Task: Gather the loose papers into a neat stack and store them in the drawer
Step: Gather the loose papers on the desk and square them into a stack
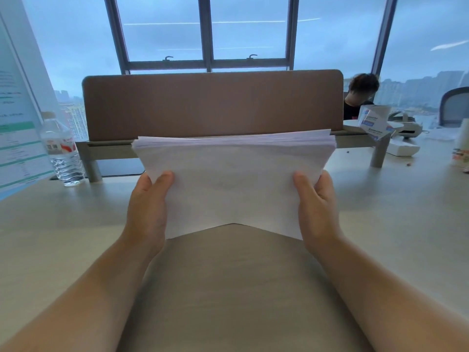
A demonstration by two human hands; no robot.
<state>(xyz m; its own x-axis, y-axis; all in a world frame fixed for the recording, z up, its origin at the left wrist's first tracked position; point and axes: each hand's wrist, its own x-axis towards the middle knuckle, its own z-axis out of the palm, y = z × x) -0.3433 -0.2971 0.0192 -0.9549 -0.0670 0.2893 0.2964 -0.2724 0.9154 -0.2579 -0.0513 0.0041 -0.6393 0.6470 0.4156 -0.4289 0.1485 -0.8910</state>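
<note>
White paper stack [233, 179] upright between gripping left hand [149, 201] and right hand [316, 201].

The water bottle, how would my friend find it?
Start at the brown divider across the desk. Go to its left end, where the bottle stands upright beside the divider's leg. It is the only clear plastic thing there, with a red and white label.

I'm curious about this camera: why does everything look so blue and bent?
Head view: overcast daylight through the window tints the scene blue; the wide-angle lens bows the desk and divider; the paper stack stays sharp, and the left edge looks soft.
</note>
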